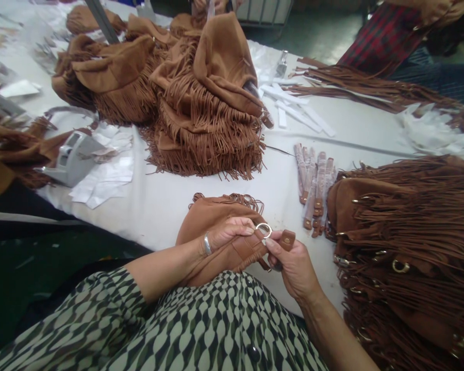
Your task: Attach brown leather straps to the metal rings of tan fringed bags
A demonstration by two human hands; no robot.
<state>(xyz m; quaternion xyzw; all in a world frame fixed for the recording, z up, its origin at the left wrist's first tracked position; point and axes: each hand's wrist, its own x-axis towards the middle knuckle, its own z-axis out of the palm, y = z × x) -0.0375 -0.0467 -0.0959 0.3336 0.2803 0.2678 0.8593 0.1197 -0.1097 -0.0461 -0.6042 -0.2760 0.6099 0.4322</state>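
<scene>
A tan suede bag (204,219) lies against my front at the table edge, fringe bunched at its far side. My left hand (232,232) pinches the bag's leather tab beside a gold metal ring (263,230). The fingertips of my right hand (294,263) meet the ring's lower right side. A brown leather strap (287,239) with a gold stud is gripped in that same hand, its end sticking up between thumb and fingers. Whether the strap passes through the ring, I cannot tell.
Fringed tan bags (209,113) are heaped ahead. More fringed bags (402,232) pile up at right, near several wrapped leather straps (313,185). A grey tape dispenser (71,157) stands at left. White strips (297,105) and long brown strips (355,85) lie farther back. Other people's hands show beyond the table.
</scene>
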